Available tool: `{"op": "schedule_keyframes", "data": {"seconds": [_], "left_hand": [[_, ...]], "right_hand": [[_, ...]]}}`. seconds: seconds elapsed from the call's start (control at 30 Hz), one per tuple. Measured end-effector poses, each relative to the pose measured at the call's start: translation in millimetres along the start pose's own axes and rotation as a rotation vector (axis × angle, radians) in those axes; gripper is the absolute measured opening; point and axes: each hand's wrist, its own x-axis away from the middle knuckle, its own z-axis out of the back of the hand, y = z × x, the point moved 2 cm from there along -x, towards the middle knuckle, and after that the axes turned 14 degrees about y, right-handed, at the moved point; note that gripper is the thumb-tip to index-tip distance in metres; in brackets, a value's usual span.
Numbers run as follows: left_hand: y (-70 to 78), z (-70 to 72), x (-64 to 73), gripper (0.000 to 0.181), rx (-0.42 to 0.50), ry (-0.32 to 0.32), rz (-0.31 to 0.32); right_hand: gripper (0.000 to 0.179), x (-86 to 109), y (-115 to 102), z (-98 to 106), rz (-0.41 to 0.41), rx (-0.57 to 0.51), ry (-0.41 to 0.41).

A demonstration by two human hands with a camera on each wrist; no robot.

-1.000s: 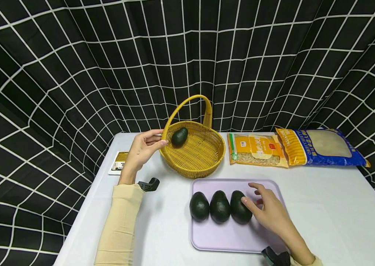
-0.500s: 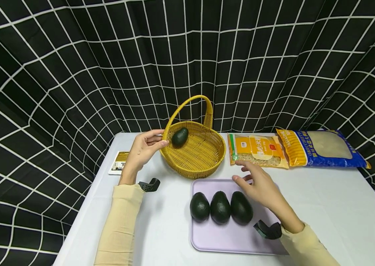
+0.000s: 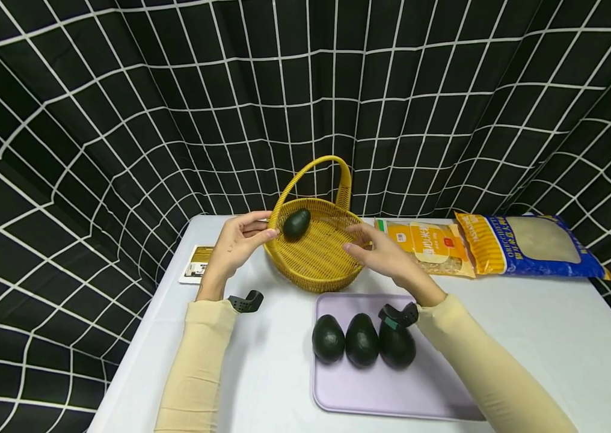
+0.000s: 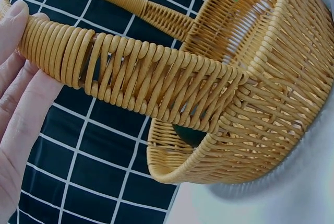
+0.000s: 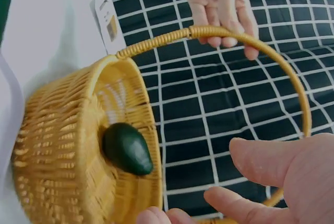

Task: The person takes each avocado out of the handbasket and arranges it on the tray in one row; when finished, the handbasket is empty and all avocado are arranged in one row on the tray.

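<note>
My left hand [image 3: 234, 245] pinches the handle [image 3: 311, 163] of a yellow wicker basket [image 3: 320, 278], low on its left side. In the left wrist view, the thumb and fingers lie either side of the handle [image 4: 156, 80]. Inside the basket, against its left wall, lies one dark green avocado [image 3: 297, 225]. My right hand [image 3: 386, 257] is over the basket's right rim, fingers loosely bent and apart, holding nothing. Whether it touches the handle's far side cannot be told in the right wrist view. A lilac tray [image 3: 381, 394] bears three avocados [image 3: 362, 341] in a row.
Right of the basket lie an orange bag of grain-like food [image 3: 424, 243] and a blue and yellow pasta bag [image 3: 533, 245]. A small printed packet [image 3: 196, 264] is beside my left wrist. Black gridded cloth [image 3: 305, 90] hangs behind the white table [image 3: 273, 373].
My right hand has moved from beside the rightmost avocado on the tray, up and left to the basket's right rim. My left hand has kept its hold on the handle.
</note>
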Motion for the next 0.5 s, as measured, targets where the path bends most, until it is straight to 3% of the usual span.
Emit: {"op": "schedule_keyframes", "data": {"seconds": [0.17,0.4,0.5], "left_hand": [[0.9,1.2,-0.9,0.041,0.001,-0.003,-0.007],[1.1,1.6,-1.3,0.040,0.005,-0.003,-0.008],[0.7,0.8,-0.4,0.040,0.010,-0.011,-0.006]], "right_hand": [[0.049,-26.0,-11,-17,-0.064,-0.025,-0.042],[0.056,-54.1,-17,-41,-0.090,0.018,-0.070],[0.059,-65.0,-17,-47,-0.143,-0.025,-0.089]]}}
